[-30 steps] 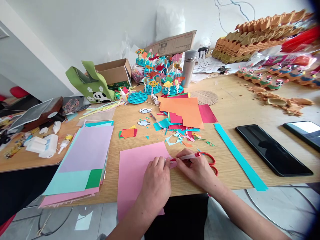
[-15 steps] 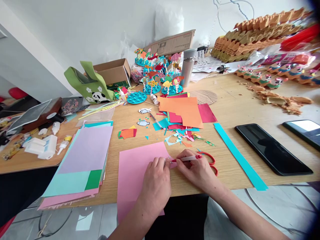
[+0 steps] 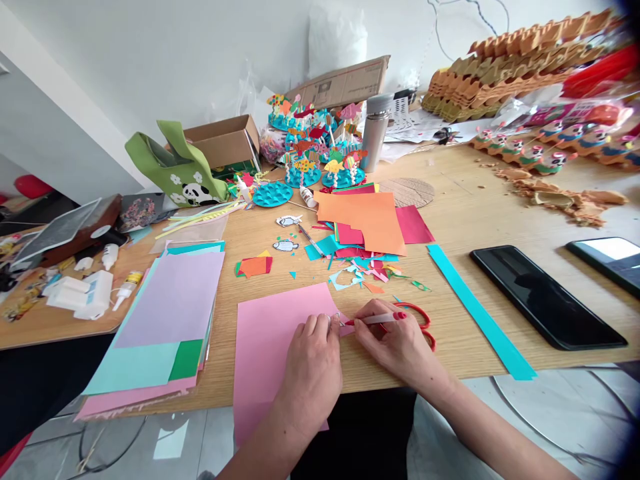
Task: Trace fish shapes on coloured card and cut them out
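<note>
A pink sheet of paper (image 3: pixel 260 347) lies at the table's front edge, its lower part hanging past it. My left hand (image 3: pixel 314 360) rests on the sheet with its fingers closed near the upper right corner; whether they pinch a small piece there is hidden. In my right hand (image 3: pixel 387 337) is a red-and-white pen (image 3: pixel 377 319), its tip at a small drawn shape beside my left fingertips. Red-handled scissors (image 3: pixel 423 317) lie partly under my right hand. Two drawn paper fish (image 3: pixel 286 246) sit farther back, near a loose pen (image 3: pixel 313 241).
Coloured scraps and an orange sheet (image 3: pixel 383 217) lie ahead. Stacked paper (image 3: pixel 170 300) is on the left; a blue strip (image 3: pixel 475 307) and a black phone (image 3: pixel 545 297) are on the right. Behind stand fish models (image 3: pixel 303 175), a steel bottle (image 3: pixel 376 137) and a green bag (image 3: pixel 165 167).
The pen in my right hand has tilted slightly, its rear end shifting a little to the right. My left hand looks unchanged on the pink sheet.
</note>
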`<state>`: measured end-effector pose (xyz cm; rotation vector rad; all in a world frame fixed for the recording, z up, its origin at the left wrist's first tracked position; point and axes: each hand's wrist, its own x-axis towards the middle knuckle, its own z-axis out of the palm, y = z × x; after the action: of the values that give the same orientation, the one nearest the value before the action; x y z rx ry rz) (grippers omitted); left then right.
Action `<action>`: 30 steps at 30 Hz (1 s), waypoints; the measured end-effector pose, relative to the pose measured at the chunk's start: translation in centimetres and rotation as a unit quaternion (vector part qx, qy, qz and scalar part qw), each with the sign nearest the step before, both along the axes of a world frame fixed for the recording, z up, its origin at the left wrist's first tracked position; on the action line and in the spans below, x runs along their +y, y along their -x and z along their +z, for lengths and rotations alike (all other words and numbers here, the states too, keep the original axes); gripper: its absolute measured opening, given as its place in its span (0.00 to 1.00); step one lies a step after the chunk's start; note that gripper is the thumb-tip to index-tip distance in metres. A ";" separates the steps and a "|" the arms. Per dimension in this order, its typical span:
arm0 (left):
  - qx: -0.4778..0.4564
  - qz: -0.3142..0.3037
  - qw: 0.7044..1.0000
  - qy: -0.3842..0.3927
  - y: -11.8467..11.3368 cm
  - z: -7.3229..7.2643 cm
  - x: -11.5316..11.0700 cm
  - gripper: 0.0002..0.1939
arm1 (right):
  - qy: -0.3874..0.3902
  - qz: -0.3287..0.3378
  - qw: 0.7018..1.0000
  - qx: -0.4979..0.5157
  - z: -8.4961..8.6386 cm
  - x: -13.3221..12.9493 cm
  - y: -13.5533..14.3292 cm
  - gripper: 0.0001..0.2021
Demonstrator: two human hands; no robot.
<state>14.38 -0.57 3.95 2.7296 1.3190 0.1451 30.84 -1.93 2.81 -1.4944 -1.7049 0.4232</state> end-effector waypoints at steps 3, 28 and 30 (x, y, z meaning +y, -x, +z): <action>-0.001 0.001 1.000 -0.002 0.0 0.0 0.0 0.25 | -0.004 -0.002 1.000 -0.004 0.1 -0.1 0.0 0.10; -0.029 -0.006 0.999 0.019 0.2 0.0 0.1 0.20 | -0.058 0.123 0.990 -0.041 -0.4 -0.5 -0.3 0.16; -0.034 -0.004 0.999 0.022 0.2 0.0 0.1 0.19 | -0.056 0.126 0.989 -0.050 -0.4 -0.4 -0.1 0.16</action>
<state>14.20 -0.45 4.00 2.6695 1.2774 0.2036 30.97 -2.32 2.42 -1.2420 -1.9743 0.3824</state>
